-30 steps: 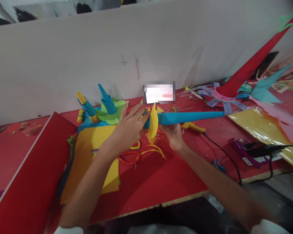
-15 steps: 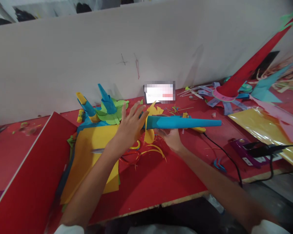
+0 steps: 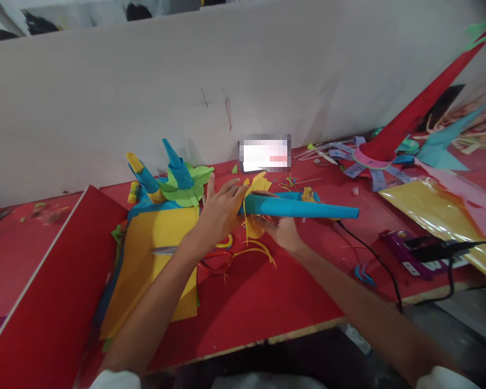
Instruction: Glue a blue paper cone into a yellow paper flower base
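Note:
My right hand [image 3: 281, 232] grips a long blue paper cone [image 3: 303, 208] from underneath, near its wide end, and holds it level above the red table [image 3: 259, 302]. A yellow paper cut-out [image 3: 254, 190] sits at that wide end. My left hand [image 3: 221, 208] presses against the wide end and the yellow piece, with its fingers spread. The cone's narrow tip points right.
Yellow card sheets [image 3: 157, 259] and red-handled scissors [image 3: 213, 262] lie under my left arm. Blue-and-green paper flowers [image 3: 178, 181] stand behind. A phone [image 3: 265, 153] leans on the white partition. A tall red cone [image 3: 409, 116], a yellow glue gun [image 3: 310, 195], black cables [image 3: 372, 254] and a purple power strip [image 3: 413, 259] lie right.
The blue cone has turned and its tip has dropped slightly lower on the right. The yellow piece, upright a second ago, now lies folded back at the cone's wide end.

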A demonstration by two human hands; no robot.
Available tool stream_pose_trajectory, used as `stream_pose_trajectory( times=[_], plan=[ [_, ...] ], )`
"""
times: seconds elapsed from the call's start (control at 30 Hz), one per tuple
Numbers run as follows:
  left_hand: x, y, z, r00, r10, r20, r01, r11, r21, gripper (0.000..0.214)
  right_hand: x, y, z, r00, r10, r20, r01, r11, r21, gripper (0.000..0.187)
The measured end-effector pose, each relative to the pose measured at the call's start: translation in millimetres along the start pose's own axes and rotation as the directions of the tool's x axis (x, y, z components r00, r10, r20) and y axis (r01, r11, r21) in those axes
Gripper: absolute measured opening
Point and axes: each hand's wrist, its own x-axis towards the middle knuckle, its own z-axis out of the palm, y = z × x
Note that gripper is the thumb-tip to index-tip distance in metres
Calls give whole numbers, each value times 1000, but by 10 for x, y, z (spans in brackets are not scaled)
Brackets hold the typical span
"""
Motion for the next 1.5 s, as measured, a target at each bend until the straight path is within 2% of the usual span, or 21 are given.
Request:
stream_pose_trajectory(
  times=[0.17,0.3,0.37,0.5,0.53,0.6,0.7,0.8,0.97,1.17,1.3,1.5],
  plan=[
    [-28,-123,-46,998,-42,-51,42,999,9,61,57,-1,-49,986,56,-155,-57,998,0,50],
    [-20,-172,-64,997,-8,-77,5,999,-40,57,76,54,-60,937,201,-284,-184,979,88,51],
    [-11,-158,-66,995,4,-98,-11,998,-66,57,70,68,-51,924,301,-235,-261,947,189,51],
    [-12,-114,-82,995,17,-99,-24,998,-63,58,38,25,-36,898,439,43,-429,847,313,45],
    [-18,-114,-88,995,25,-94,-30,998,-52,58,31,12,-37,883,463,75,-461,827,322,45],
    [-36,-135,-95,995,47,-83,-49,998,-25,60,25,0,-46,858,510,65,-498,791,355,46],
    [-59,-189,-99,996,54,-67,-55,998,-10,64,45,21,-76,831,556,-11,-497,751,435,48],
    [-55,-213,-111,999,4,-44,-3,1000,4,63,78,44,-116,837,544,-51,-459,750,476,47],
    [-9,-197,-153,999,-49,3,49,996,72,52,89,-14,-135,850,525,-38,-429,733,529,39],
    [-24,-301,-174,998,-64,10,62,992,111,49,72,-143,-160,821,571,-18,-473,697,538,32],
    [-74,-405,-206,999,-41,10,39,992,123,44,92,-148,-266,855,515,-58,-419,753,508,27],
    [-115,-578,-216,989,-150,9,147,978,146,39,148,-165,-393,910,386,-151,-287,850,441,24]
  ],
)
